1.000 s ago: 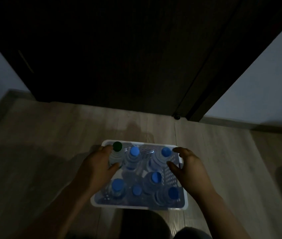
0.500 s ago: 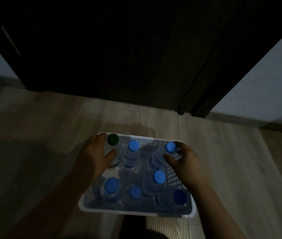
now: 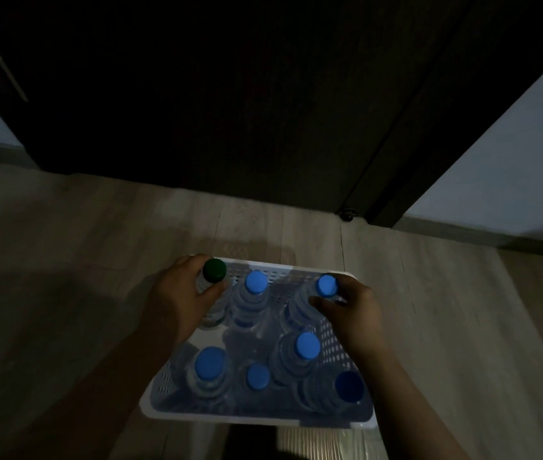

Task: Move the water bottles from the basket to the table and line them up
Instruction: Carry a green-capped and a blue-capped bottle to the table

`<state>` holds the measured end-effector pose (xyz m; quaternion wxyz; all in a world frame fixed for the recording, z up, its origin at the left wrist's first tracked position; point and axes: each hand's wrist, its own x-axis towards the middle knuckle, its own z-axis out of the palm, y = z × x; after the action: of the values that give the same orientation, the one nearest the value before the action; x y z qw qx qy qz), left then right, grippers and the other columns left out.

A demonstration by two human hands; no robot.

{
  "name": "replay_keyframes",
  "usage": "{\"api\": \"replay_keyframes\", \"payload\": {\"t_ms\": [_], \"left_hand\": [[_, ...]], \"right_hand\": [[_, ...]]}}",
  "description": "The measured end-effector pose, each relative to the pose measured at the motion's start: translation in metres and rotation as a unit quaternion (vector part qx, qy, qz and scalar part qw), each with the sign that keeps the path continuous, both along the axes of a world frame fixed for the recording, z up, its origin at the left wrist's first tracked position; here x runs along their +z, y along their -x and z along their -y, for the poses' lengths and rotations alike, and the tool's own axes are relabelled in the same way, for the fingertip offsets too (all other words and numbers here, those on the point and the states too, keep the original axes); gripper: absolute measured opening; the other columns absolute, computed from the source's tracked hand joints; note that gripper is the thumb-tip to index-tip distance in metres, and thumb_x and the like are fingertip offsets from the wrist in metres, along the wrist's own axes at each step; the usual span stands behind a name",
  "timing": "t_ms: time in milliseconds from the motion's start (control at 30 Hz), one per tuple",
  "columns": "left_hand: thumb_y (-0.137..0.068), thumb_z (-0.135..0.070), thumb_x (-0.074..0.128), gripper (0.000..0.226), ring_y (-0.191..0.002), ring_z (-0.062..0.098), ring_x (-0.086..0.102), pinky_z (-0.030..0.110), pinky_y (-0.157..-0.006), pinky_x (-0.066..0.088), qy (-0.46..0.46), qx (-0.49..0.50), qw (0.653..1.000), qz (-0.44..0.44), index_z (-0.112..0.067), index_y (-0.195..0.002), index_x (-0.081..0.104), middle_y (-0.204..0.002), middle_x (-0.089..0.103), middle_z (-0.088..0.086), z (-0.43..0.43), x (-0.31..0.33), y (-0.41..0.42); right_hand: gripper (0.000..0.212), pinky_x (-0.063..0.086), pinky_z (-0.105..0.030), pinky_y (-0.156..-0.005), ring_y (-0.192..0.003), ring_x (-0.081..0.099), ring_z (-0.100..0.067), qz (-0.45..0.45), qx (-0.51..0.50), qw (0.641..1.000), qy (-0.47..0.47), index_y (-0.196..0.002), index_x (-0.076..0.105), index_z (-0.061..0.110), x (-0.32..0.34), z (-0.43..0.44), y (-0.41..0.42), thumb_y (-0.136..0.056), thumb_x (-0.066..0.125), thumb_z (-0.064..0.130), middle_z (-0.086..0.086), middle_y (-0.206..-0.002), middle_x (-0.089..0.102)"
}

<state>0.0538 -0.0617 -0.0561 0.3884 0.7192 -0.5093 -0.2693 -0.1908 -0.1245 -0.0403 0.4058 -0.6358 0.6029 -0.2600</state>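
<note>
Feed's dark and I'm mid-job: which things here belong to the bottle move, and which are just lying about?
Job: basket; green-cap bottle, gripped by left hand; blue-cap bottle, gripped by right hand; five other blue-cap bottles in the basket.
Not the job: door; doorstop; floor; wall.

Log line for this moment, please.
left hand: grips green-capped bottle | right hand: grips far-right blue-capped bottle | basket: seven bottles inside

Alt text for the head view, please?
In a white basket of seven water bottles, the left hand grips the green-capped bottle and the right hand a blue-capped bottle at the far right. Wooden floor and a dark door lie beyond.
</note>
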Motion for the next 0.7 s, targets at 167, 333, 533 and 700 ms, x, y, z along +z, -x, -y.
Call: {"api": "replay_keyframes", "payload": {"t_ms": [167, 333, 533, 700], "left_hand": [[-0.084, -0.016, 0.068, 0.019, -0.095, 0.017, 0.061, 0.035, -0.086, 0.051, 0.001, -0.005, 0.998, -0.055, -0.016, -0.102, 0.063, -0.101, 0.065, 0.003, 0.003, -0.002, -0.004], [-0.083, -0.016, 0.069, 0.019, -0.089, -0.005, 0.062, 0.011, -0.077, 0.049, 0.019, -0.003, 0.994, -0.104, -0.02, -0.1, 0.063, -0.097, 0.067, -0.005, 0.0, -0.004, -0.005], [-0.084, -0.016, 0.066, 0.013, -0.085, 0.0, 0.06, 0.008, -0.072, 0.047, 0.065, -0.002, 0.994, -0.088, -0.019, -0.097, 0.063, -0.092, 0.066, -0.002, -0.005, 0.007, -0.006], [-0.085, -0.029, 0.065, 0.017, -0.083, 0.008, 0.061, 0.014, -0.071, 0.049, 0.092, 0.0, 0.992, -0.081, -0.018, -0.097, 0.063, -0.09, 0.065, -0.001, -0.005, 0.03, -0.004]], "right_hand": [[0.024, 0.051, -0.025, -0.087, -0.1, 0.062, -0.004, 0.022, 0.013, 1.0, 0.015, -0.106, 0.068, 0.021, -0.002, -0.002, 0.002, -0.083, 0.072, 0.017, 0.01, -0.104, 0.069], [0.025, 0.053, -0.023, -0.085, -0.099, 0.063, -0.001, 0.044, 0.012, 0.999, 0.023, -0.108, 0.067, 0.026, -0.003, -0.003, -0.001, -0.084, 0.07, 0.019, 0.012, -0.104, 0.069], [0.02, 0.056, -0.022, -0.077, -0.091, 0.067, -0.004, 0.115, 0.005, 0.99, 0.078, -0.105, 0.067, 0.025, 0.015, -0.007, -0.011, -0.087, 0.067, 0.018, 0.01, -0.1, 0.071], [0.02, 0.053, -0.018, -0.08, -0.093, 0.067, -0.007, 0.211, -0.02, 0.967, 0.141, -0.101, 0.067, 0.031, 0.043, -0.013, -0.029, -0.085, 0.066, 0.02, 0.007, -0.099, 0.071]]}}
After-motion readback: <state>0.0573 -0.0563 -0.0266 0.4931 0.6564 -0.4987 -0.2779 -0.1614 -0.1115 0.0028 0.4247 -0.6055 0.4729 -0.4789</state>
